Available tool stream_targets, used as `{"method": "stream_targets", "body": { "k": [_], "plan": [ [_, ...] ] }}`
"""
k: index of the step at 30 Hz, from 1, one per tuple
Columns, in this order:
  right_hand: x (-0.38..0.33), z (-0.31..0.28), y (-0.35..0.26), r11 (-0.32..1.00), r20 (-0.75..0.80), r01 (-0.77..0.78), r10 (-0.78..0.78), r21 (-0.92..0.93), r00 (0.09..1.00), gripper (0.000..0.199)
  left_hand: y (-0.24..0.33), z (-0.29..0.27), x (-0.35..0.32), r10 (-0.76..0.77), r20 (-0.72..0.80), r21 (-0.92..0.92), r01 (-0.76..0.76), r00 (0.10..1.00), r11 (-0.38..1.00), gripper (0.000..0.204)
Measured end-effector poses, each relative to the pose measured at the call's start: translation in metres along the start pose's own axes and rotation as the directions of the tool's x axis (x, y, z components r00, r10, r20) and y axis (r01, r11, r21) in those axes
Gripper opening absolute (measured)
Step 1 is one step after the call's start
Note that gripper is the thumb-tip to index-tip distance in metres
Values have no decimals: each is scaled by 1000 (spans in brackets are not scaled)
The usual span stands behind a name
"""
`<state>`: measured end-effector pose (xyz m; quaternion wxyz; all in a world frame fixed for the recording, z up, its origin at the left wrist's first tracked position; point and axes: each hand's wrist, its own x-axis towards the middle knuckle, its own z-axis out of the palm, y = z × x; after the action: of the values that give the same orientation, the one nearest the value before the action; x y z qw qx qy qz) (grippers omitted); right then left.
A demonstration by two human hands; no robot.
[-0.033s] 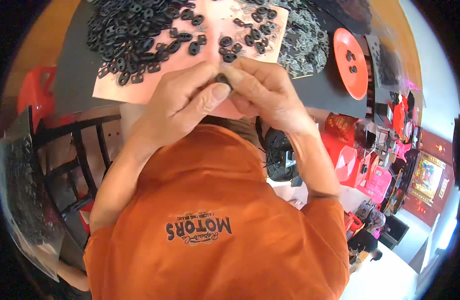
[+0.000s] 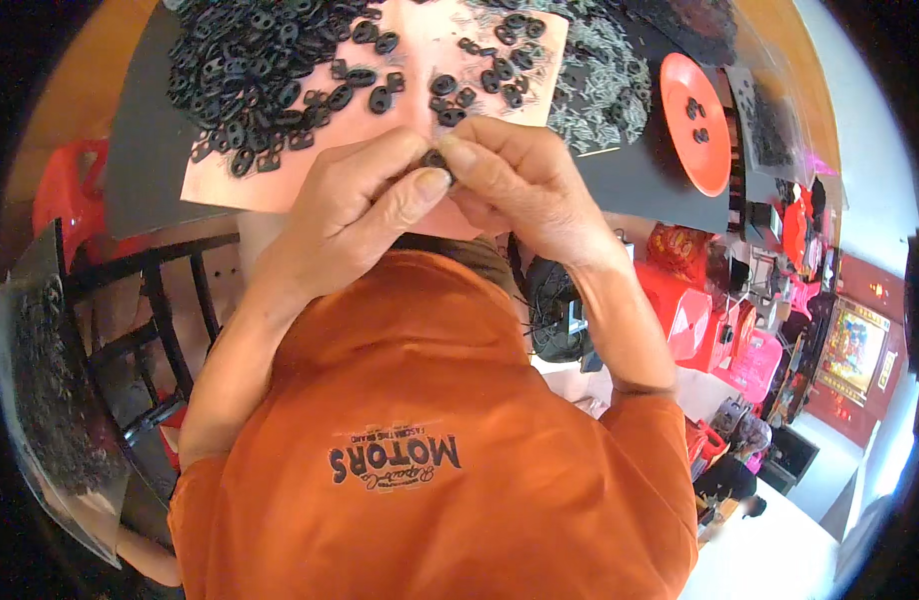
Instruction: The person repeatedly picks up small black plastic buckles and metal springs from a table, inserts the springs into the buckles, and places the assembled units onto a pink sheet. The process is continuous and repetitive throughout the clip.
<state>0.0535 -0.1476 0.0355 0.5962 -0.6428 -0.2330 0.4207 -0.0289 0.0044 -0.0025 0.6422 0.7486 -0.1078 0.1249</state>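
My left hand (image 2: 358, 195) and my right hand (image 2: 525, 180) meet in front of my chest, over the near edge of the pink sheet (image 2: 420, 45). Between their thumbs and fingertips they pinch a small black cord lock (image 2: 436, 160), mostly covered by the fingers. Just beyond my fingertips lie several loose black cord locks (image 2: 381, 99), oval with two holes, and small squarish black parts (image 2: 396, 80). A large heap of black cord locks (image 2: 242, 75) covers the sheet's left side. Thin metal springs (image 2: 605, 95) are piled to the right.
On the dark tabletop (image 2: 140, 150), at the right, an orange-red plate (image 2: 695, 165) holds a few black pieces. A clear bag of black parts (image 2: 770, 120) lies past it. A dark metal frame (image 2: 155, 290) and red chair (image 2: 68, 190) stand at left. Another person (image 2: 730, 480) is at far right.
The whole view has shifted very slightly. Both hands keep their pinch, and a little more of the black cord lock shows between the thumbs.
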Motion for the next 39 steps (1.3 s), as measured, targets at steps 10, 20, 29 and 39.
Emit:
{"method": "stream_targets", "body": {
  "k": [10, 20, 29, 39],
  "plan": [
    [-36, -100, -28, 887, -670, -12, -341, -463, 660, 27, 1, -10, 3, -270, 190, -31, 280, 944, 959, 31],
    [-52, -132, -28, 190, -253, -180, -859, -965, 444, 18, -1, -6, 7, -213, 144, -21, 219, 966, 976, 23],
    [-128, -18, -37, -135, 148, 289, -989, -948, 23, 10, -4, -4, 0, -173, 65, 57, 170, 983, 984, 25],
    [-100, 22, -3, -34, 133, 422, -969, -906, 207, 8, -3, -2, 3, -116, 66, 85, 110, 991, 990, 26]
  ]
}}
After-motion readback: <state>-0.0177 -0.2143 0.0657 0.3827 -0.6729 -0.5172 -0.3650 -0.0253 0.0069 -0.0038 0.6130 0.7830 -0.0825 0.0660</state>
